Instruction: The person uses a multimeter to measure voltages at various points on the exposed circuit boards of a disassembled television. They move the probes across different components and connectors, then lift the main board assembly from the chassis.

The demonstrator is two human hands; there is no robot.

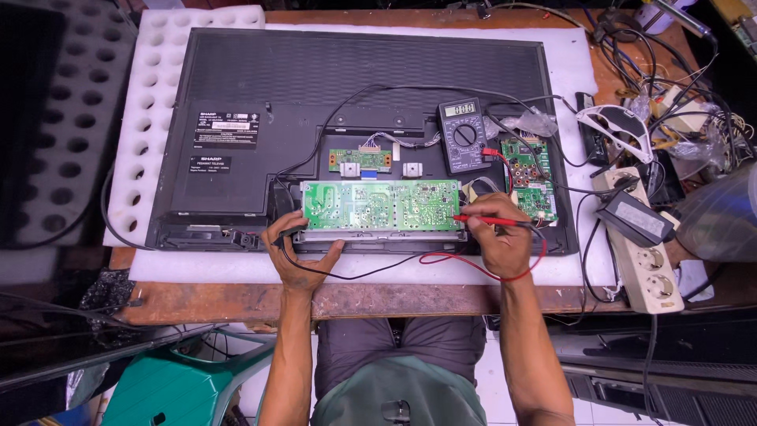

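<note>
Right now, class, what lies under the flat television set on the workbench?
White foam sheets lie under the television, showing past its top, left, right and front edges. Beneath those is the wooden workbench. The set covers the foam's middle, so anything else under it cannot be seen.

A matt black plastic television back (315, 79) lies on soft white foam sheeting (568, 71); beside it sits a white foam block (150, 95) with rounded dimples. The large circuit board (378, 205) has a glossy green lacquered face dotted with shiny solder — the smaller boards (530, 177) look the same. The right hand (498, 237) pinches a smooth red plastic probe (493, 222) with a rubbery red lead; the left hand (293, 251) holds a black-sheathed lead (347, 272). The multimeter (462, 136) is dark matt plastic with a grey glassy display. The table edge (378, 300) is worn, rough brown wood. A power strip (643, 252) is smooth cream plastic.
</note>
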